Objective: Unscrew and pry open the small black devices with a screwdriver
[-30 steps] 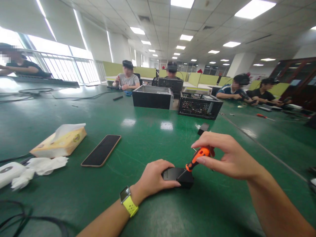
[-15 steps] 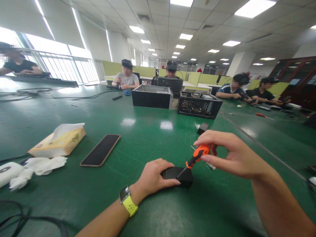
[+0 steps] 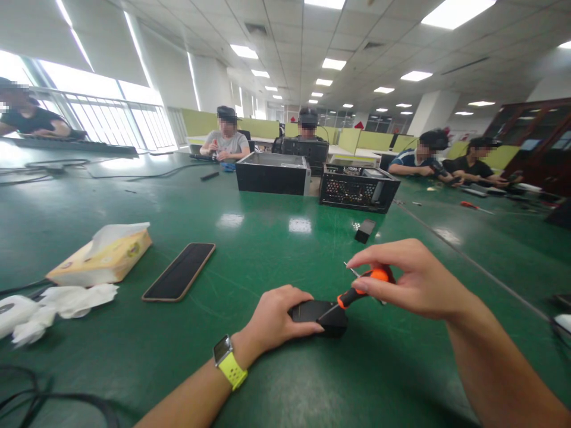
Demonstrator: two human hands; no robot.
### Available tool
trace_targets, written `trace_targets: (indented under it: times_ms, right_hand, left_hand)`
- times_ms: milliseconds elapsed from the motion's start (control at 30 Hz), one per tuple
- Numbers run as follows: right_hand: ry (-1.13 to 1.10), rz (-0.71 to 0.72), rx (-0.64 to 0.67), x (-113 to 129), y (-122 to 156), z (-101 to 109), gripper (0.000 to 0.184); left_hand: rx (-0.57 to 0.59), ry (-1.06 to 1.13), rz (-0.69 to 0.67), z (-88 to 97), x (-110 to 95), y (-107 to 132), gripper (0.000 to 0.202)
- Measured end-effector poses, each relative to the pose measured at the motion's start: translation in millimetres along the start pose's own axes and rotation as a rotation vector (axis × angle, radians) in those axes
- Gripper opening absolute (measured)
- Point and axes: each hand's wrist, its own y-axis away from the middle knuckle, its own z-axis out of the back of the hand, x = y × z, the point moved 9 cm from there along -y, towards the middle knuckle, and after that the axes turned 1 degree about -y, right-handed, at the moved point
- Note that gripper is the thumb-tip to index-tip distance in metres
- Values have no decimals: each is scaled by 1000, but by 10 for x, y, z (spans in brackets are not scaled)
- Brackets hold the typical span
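A small black box-shaped part lies on the green table, with my left hand gripping it from the left, thumb along its near side. In my right hand is an orange and black screwdriver, held by its handle between thumb and fingers. The screwdriver leans, and its shaft reaches down to the top of the black part. Whether the tip sits in a screw is too small to tell. Behind the handle, a thin metal rod lies on the table, partly hidden by my right hand.
A phone and a tissue pack lie to the left, near crumpled tissues and black cables. Ahead stand two computer cases and a small black block. Several people sit farther back.
My right hand has turned around the screwdriver handle, and the handle leans lower. My left hand keeps its hold on the black part. The whole view has shifted slightly.
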Motion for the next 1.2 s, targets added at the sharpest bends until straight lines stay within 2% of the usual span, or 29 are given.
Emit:
trace_targets:
  times_ms: [233, 433, 600, 800, 1000, 1200]
  right_hand:
    - [-45, 13, 52, 6, -9, -44, 24]
    - [5, -37, 31, -58, -19, -49, 16]
    - [-25, 37, 65, 14, -14, -47, 24]
    - [1, -38, 35, -74, -20, -64, 17]
    - [-30, 9, 61, -35, -26, -48, 21]
    - [-10, -77, 26, -127, -26, -33, 18]
  left_hand:
    - [1, -12, -14, 3, -19, -8, 48]
    - [4, -16, -6, -3, -17, -6, 48]
    - [5, -3, -7, -8, -8, -2, 48]
    - [10, -3, 0, -9, -2, -9, 47]
    - [5, 7, -16, 5, -26, -10, 46]
    - [13, -9, -14, 1, -21, -7, 46]
